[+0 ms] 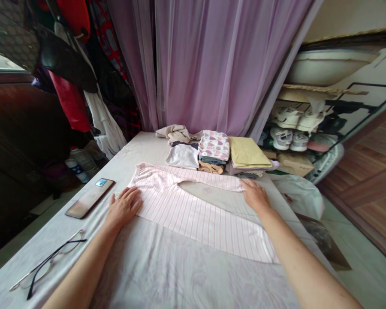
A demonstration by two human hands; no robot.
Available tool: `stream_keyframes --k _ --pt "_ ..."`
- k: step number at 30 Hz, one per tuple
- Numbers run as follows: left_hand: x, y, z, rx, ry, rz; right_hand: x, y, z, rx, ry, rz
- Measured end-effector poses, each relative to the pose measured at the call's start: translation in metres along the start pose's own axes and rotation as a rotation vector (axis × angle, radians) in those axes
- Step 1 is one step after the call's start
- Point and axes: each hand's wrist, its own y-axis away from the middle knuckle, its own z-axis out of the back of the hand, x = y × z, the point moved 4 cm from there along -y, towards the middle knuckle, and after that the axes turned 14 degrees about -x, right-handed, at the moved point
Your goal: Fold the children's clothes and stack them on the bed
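Note:
A pink-and-white striped garment [186,210] lies spread on the pale bed sheet [167,274], folded into a V shape. My left hand [124,206] rests flat on its left edge, fingers stretched out. My right hand [254,194] lies flat on the end of the garment's upper strip, fingers extended. Neither hand grips anything.
Folded clothes are stacked at the far edge: a white piece [182,156], a heart-print stack [214,148], a yellow one [247,153]. A phone [90,197] and glasses [46,264] lie at left. Purple curtain [212,64] behind, shoes [292,126] on a rack at right.

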Motion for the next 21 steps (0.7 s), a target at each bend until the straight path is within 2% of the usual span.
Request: stream_keyframes --k 2,4,9,15,17,21 --pt "-0.002 -0.001 0.002 0.005 -0.010 0.005 -0.003 0.014 0.002 -0.051 -0.093 -0.059" --pt "-0.004 -0.001 0.004 0.005 -0.028 0.013 -0.006 0.028 0.008 -0.041 -0.192 -0.138" --pt "-0.008 0.000 0.008 -0.013 -0.066 -0.004 -0.021 0.068 0.029 0.213 -0.259 -0.307" --pt "-0.011 0.001 0.010 -0.054 -0.097 -0.037 -0.029 0.095 0.054 0.417 -0.321 -0.254" --pt "-0.011 0.002 0.012 -0.064 -0.116 -0.044 -0.026 0.095 0.059 0.424 -0.366 -0.222" --pt "-0.013 0.006 0.017 -0.140 -0.143 -0.042 -0.022 0.093 0.063 0.345 -0.407 -0.171"
